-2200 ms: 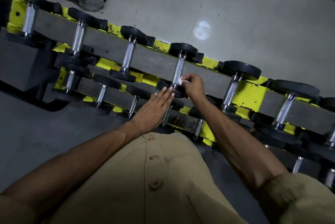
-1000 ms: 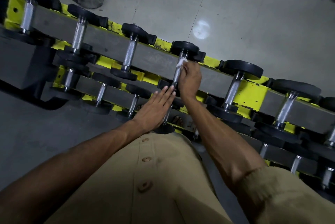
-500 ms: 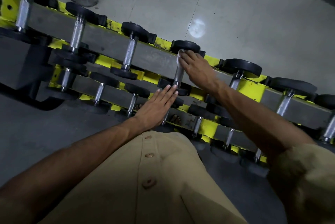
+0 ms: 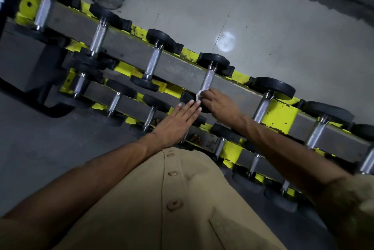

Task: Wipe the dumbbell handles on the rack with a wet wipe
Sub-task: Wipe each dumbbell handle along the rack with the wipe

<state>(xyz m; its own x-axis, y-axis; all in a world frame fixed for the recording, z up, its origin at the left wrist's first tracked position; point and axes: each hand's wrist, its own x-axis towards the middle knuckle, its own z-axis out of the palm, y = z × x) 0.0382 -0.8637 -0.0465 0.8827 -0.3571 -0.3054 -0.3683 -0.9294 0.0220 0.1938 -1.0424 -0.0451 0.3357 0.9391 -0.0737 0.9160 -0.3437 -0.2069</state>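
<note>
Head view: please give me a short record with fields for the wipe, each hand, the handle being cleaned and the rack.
wipe: white, at the near end of the handle
right hand: pinches the wipe
left hand: flat, fingers straight, on the black weight beside it
handle: knurled metal, upper row, mostly bare
rack: yellow and grey, two rows of dumbbells visible

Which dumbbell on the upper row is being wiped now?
The fourth from the left: only there the right hand holds the wipe against the handle's near end.
</note>
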